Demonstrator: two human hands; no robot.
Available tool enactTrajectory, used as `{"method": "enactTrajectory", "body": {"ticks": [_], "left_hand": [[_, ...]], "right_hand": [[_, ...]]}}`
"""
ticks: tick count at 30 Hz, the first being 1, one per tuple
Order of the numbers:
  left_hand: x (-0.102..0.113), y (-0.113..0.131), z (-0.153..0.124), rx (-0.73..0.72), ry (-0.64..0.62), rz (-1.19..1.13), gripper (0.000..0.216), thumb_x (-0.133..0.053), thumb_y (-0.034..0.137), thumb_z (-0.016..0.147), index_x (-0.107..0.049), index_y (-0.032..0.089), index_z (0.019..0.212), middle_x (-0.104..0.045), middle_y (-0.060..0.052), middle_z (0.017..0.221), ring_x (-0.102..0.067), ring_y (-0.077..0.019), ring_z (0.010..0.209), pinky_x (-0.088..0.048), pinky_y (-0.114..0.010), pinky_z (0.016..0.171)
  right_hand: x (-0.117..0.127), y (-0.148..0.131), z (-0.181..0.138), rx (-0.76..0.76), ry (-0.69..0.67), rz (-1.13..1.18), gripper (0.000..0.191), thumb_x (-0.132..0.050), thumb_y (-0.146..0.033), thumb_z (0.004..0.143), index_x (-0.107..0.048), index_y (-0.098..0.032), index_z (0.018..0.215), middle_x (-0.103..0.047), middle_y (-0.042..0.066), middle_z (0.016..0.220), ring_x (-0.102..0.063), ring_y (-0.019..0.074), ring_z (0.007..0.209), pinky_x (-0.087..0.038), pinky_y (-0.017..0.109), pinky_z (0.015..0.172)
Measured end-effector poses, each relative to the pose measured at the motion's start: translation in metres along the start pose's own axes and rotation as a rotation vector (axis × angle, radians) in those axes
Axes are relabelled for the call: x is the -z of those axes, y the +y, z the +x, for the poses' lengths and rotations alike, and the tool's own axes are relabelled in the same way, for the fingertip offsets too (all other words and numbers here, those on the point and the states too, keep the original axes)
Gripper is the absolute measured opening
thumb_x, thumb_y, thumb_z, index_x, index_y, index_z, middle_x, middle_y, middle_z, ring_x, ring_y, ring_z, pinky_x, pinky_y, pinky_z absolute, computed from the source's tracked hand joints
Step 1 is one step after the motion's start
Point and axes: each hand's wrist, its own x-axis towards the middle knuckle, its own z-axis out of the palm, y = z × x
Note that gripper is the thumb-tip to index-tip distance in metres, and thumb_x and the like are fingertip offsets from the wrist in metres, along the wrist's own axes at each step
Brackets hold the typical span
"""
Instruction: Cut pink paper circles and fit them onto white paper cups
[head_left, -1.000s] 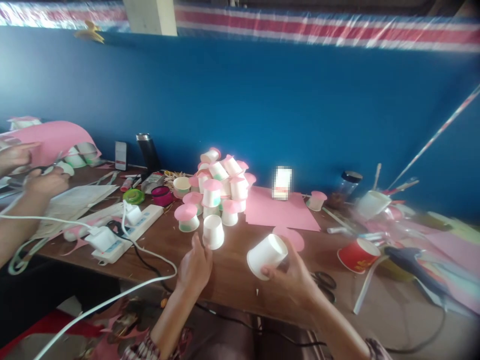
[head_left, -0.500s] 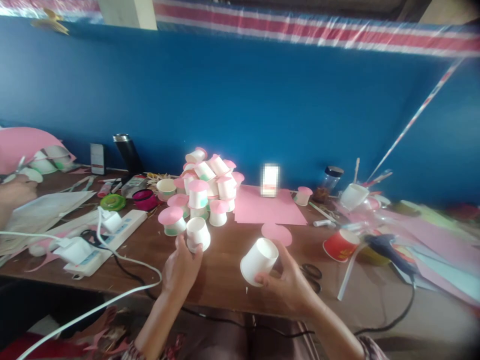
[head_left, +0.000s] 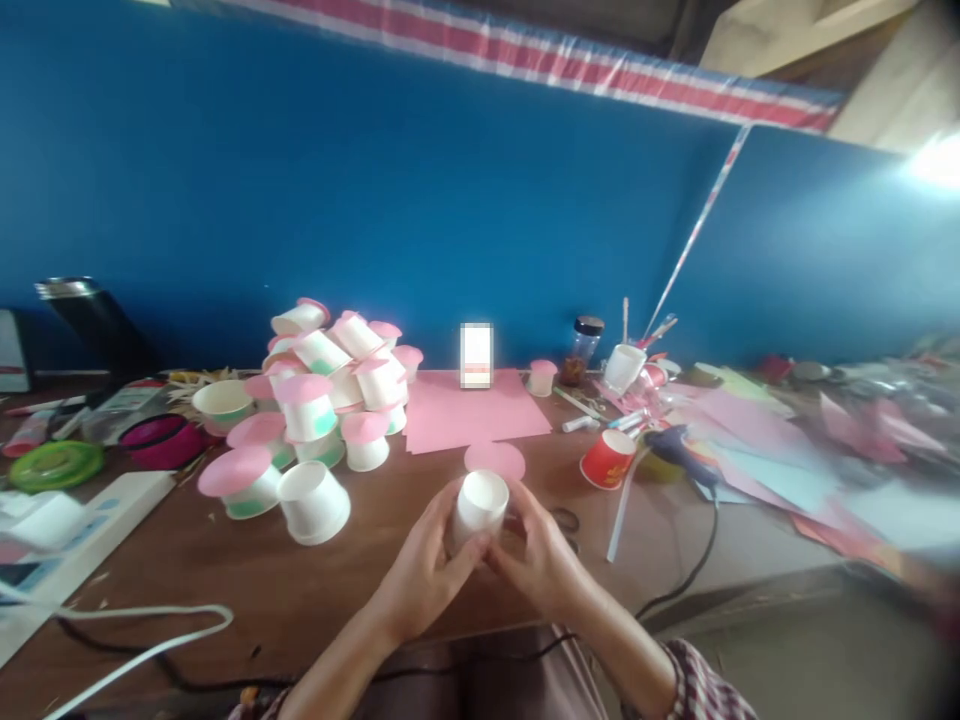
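Both my hands hold one white paper cup (head_left: 480,505) above the near edge of the brown table (head_left: 225,570). My left hand (head_left: 427,570) wraps its left side and my right hand (head_left: 541,558) grips its right side, fingers closed. Just beyond the cup lies a pink paper disc (head_left: 495,459). Another white cup (head_left: 313,502) stands upside down on the table to the left, apart from my hands. Behind it rises a pile of white cups with pink tops (head_left: 330,385).
A pink sheet (head_left: 472,415) lies at the table's middle back. A red cup (head_left: 606,458), a glue gun (head_left: 679,452) with its cable, scissors (head_left: 566,520) and coloured paper (head_left: 787,450) crowd the right. A power strip (head_left: 67,530), tape rolls and a flask (head_left: 97,320) sit left.
My left hand left the upside-down cup on the table and joined my right hand on the held cup. The view swung to the right; the other person's hands are out of sight.
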Motion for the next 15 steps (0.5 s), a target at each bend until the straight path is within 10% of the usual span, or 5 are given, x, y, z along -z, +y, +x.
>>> {"method": "enactTrajectory", "body": {"ticks": [8,15], "left_hand": [[-0.030,-0.015,0.076,0.016,0.097,-0.043,0.045,-0.053,0.042,0.080,-0.051,0.015,0.116,-0.062,-0.009,0.104,-0.058,-0.0224,0.094,-0.047,-0.034,0.081],[-0.017,-0.038,0.100,0.019,0.225,0.232,0.053,-0.051,0.051,0.077,-0.047,0.017,0.118,-0.059,-0.011,0.107,-0.058,-0.0270,0.094,-0.047,-0.039,0.077]], "right_hand": [[0.076,0.012,0.003,-0.004,0.136,-0.259,0.051,-0.060,-0.021,0.079,-0.047,-0.023,0.128,-0.057,0.010,0.118,-0.057,0.0223,0.103,-0.050,0.037,0.085],[0.182,0.021,0.070,-0.102,0.176,-0.796,0.031,-0.050,-0.030,0.087,-0.058,-0.018,0.114,-0.063,0.010,0.109,-0.060,0.0239,0.098,-0.049,0.034,0.080]]}}
